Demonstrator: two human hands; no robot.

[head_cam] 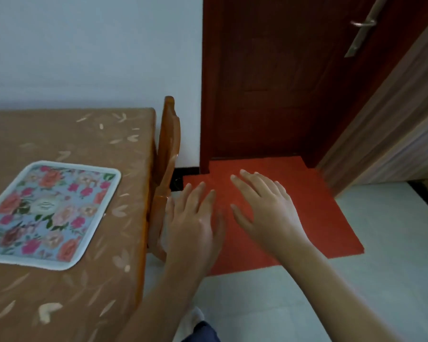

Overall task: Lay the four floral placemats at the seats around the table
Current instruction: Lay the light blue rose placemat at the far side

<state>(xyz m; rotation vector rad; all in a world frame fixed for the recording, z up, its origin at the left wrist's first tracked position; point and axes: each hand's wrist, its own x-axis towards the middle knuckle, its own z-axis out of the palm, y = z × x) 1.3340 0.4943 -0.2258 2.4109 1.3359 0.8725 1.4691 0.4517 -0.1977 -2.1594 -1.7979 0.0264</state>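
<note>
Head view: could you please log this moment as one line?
left hand: open, empty | right hand: open, empty | placemat: flat on table | chair: at table end

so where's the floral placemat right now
In the head view the floral placemat lies flat on the tablecloth at the left, beside the wooden chair.

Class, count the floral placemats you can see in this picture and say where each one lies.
1. The placemat lies flat on the table, near its left side. The table runs out of view, so others may be hidden.
</note>
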